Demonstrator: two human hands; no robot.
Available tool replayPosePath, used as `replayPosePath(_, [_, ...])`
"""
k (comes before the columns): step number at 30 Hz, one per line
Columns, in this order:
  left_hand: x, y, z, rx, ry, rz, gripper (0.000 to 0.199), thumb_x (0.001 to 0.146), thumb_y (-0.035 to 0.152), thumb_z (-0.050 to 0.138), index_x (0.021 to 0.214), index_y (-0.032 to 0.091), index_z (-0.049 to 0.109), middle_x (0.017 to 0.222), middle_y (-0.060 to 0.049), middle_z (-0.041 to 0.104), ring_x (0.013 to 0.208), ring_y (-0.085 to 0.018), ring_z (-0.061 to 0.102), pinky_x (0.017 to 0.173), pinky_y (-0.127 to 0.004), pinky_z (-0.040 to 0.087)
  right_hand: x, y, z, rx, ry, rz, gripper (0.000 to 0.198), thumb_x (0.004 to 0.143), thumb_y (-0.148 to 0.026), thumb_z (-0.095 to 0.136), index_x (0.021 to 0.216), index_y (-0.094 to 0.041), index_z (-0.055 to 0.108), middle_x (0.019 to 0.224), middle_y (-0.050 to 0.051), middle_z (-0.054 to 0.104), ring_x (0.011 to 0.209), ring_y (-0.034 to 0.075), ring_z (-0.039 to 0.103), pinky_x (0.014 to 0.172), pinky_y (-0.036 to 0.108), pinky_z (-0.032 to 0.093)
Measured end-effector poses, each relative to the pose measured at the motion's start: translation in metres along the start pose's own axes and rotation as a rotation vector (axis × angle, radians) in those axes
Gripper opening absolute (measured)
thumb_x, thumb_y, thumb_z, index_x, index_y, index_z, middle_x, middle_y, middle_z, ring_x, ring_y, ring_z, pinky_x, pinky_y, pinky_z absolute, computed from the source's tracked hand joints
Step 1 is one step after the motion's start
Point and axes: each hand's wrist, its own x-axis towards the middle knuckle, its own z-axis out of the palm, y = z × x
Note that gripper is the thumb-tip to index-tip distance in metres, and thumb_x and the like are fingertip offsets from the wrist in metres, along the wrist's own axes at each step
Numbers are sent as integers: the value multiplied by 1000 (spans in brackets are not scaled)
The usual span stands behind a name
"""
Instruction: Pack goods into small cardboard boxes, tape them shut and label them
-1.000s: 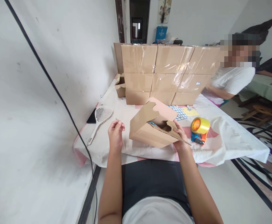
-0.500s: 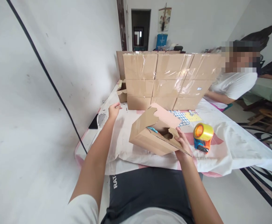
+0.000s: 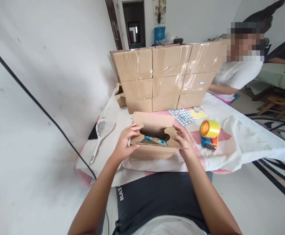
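Observation:
A cardboard box stands at the near edge of the table in front of me, its top flaps partly open. Its far flap stands up, and the side flaps are folded inward. Through the gap shows a blue-green package with orange lettering. My left hand grips the box's left top edge, thumb on the near side. On the opposite corner, my right hand holds the right side flap between thumb and fingers.
A yellow tape roll in a dispenser stands to the right. A white perforated scoop lies left. Behind are stacked, taped cartons, a small open box and blue-grid sheets. Another person sits beyond the stack.
The box has been turned from tilted to upright, facing me squarely. My left hand has come from the table's left side onto the box. My view has shifted slightly.

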Motion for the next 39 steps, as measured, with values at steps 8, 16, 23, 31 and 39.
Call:
replayPosePath(8, [-40, -31, 18, -42, 396, -208, 43, 93, 40, 65, 134, 29, 65, 154, -6, 55, 151, -28, 40, 129, -46, 24, 1, 1, 33, -19, -111, -38, 52, 79, -33, 68, 131, -34, 64, 144, 1, 62, 136, 28, 54, 112, 43, 46])
replayPosePath(16, [-47, -31, 19, -261, 369, -340, 78, 85, 33, 72, 155, 45, 39, 172, 3, 28, 160, -26, 23, 127, -44, 29, -7, -8, 24, -66, -30, -256, 44, 85, -46, 70, 128, -35, 69, 119, 3, 66, 120, 28, 59, 107, 42, 47])
replayPosePath(23, [-45, -29, 17, -294, 327, -355, 75, 80, 29, 73, 150, 43, 49, 168, 0, 38, 156, -30, 34, 121, -45, 39, -30, -38, 19, -466, -415, -545, 25, 97, -47, 60, 102, -30, 78, 96, 7, 68, 98, 28, 63, 90, 46, 50])
replayPosePath(31, [-44, -30, 20, -190, 279, -307, 24, 83, 35, 68, 102, 27, 80, 155, -5, 55, 149, -33, 43, 126, -47, 29, -64, -29, -6, -673, -509, -663, 28, 99, -29, 59, 120, -35, 77, 116, 7, 72, 118, 31, 58, 107, 56, 43])
replayPosePath(39, [-36, -8, 33, 278, 384, -152, 28, 94, 46, 61, 103, 28, 80, 151, -9, 57, 144, -32, 46, 125, -51, 26, -5, -27, -5, -488, -495, -389, 32, 96, -32, 53, 111, -33, 81, 121, 6, 66, 124, 29, 56, 114, 50, 37])
